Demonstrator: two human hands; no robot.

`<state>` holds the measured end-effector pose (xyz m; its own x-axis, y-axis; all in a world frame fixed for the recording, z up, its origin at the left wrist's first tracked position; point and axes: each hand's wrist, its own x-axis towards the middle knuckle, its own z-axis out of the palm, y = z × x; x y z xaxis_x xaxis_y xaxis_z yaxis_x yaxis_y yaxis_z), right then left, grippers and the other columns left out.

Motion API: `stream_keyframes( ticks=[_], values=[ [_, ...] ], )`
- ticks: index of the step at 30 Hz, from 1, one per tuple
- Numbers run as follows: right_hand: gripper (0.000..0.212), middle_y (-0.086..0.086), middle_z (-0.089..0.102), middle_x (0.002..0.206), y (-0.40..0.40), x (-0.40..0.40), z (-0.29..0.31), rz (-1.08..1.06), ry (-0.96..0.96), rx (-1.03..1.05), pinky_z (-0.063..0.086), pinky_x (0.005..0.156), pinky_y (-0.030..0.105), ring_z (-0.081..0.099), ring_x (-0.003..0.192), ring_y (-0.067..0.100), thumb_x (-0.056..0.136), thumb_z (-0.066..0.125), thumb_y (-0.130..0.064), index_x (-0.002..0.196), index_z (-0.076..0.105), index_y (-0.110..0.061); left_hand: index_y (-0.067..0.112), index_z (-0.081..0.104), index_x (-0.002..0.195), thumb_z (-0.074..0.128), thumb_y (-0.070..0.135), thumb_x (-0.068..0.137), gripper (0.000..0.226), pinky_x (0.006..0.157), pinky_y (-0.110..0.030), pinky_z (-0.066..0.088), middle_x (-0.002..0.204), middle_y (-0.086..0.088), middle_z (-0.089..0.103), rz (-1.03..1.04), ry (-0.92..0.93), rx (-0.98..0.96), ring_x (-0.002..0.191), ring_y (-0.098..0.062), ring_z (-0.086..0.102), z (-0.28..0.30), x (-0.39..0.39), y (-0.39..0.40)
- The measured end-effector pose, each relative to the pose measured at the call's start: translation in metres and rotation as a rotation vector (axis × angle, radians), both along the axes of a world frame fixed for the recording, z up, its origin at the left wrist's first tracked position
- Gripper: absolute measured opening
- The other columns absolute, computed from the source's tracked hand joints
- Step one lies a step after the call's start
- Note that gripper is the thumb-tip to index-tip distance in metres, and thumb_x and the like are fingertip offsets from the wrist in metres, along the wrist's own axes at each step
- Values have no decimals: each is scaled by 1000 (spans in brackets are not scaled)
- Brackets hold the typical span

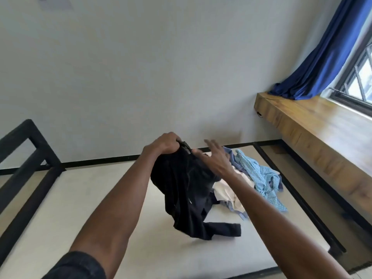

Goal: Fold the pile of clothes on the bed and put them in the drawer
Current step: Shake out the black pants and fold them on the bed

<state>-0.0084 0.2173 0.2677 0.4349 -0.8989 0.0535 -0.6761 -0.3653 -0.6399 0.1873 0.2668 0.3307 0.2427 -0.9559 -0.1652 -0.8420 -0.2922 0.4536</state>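
A black garment (189, 190) hangs above the bed (90, 208), one end trailing on the mattress. My left hand (164, 143) grips its top edge with curled fingers. My right hand (213, 158) is beside it with fingers spread and straight, the palm against the garment's upper part. Behind the garment lies the pile of clothes (257, 178): a light blue patterned piece, a white piece and a pale blue piece, crumpled at the far right of the mattress. No drawer is in view.
A black bed frame (26, 158) stands at the left, and a black rail runs along the bed's right side. A wooden ledge (322, 133) runs under the window at the right, with a blue curtain (326, 57) draped onto it. A white wall is behind.
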Motion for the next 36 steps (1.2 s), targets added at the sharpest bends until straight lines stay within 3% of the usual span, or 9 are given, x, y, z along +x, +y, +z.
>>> stream_keyframes(
  ticks=[2, 5, 9, 11, 17, 22, 26, 31, 36],
  values=[
    [77, 3, 45, 151, 3, 7, 3, 135, 61, -32, 34, 110, 44, 41, 137, 26, 83, 62, -62, 149, 35, -31, 20, 75, 108, 41, 1, 83, 46, 84, -30, 46, 105, 1, 67, -46, -20, -3, 100, -22, 59, 19, 2, 1],
    [53, 4, 69, 116, -3, 7, 5, 104, 182, -26, 51, 84, 37, 62, 110, 30, 76, 59, -26, 129, 57, -28, 25, 76, 111, 42, -5, 83, 53, 85, -28, 46, 108, 6, 69, -105, 20, 31, 101, -17, 61, 42, 11, 4],
    [10, 9, 64, 87, -17, 10, 9, 72, 411, -35, 49, 74, 36, 64, 95, 34, 79, 51, -11, 88, 53, -12, 30, 76, 106, 57, 2, 87, 38, 86, -28, 45, 107, 9, 71, -117, 18, 19, 102, -15, 63, 52, 35, 7],
    [12, 8, 62, 77, -32, 3, 24, 33, 353, 51, 47, 68, 30, 66, 88, 34, 79, 51, -8, 84, 62, -6, 29, 73, 107, 69, 7, 82, 33, 88, -30, 45, 107, 7, 69, -90, -64, 33, 103, -17, 61, 45, 48, 6],
    [36, 5, 70, 89, -73, -7, 85, -128, -291, -75, 53, 78, 34, 61, 87, 28, 68, 44, -2, 84, 72, -18, 17, 58, 71, 57, 5, 72, 12, 59, -30, 43, 79, -2, 62, 155, -216, -77, 78, -25, 62, 12, 89, 16],
    [30, 9, 66, 111, -92, 0, 91, 86, 166, -3, 51, 82, 32, 61, 105, 30, 87, 46, -9, 105, 69, -6, 13, 66, 84, 50, -4, 72, 27, 66, -31, 42, 99, -5, 54, 413, -130, -485, 84, -24, 56, -27, 88, 7],
    [27, 1, 68, 97, -101, 0, 97, 291, 432, 196, 57, 72, 30, 66, 79, 19, 85, 65, -17, 110, 66, -24, 14, 43, 102, 41, -14, 75, 38, 71, -39, 44, 112, -2, 37, 387, -10, -620, 80, -27, 52, -31, 86, -1],
    [25, 5, 50, 89, -114, 4, 73, 65, 114, -99, 33, 59, 33, 45, 78, 25, 79, 46, 7, 99, 46, -7, 14, 59, 98, 41, -13, 78, 38, 86, -27, 43, 112, -1, 53, 42, -109, -598, 96, -20, 55, -40, 122, -9],
    [24, 4, 60, 97, -115, 27, 48, 88, -110, -152, 45, 78, 36, 56, 94, 32, 72, 45, 16, 82, 59, -1, 29, 58, 105, 44, -7, 80, 47, 80, -30, 45, 100, 5, 53, -73, -159, -396, 92, -19, 55, -31, 165, -6]
  ],
)
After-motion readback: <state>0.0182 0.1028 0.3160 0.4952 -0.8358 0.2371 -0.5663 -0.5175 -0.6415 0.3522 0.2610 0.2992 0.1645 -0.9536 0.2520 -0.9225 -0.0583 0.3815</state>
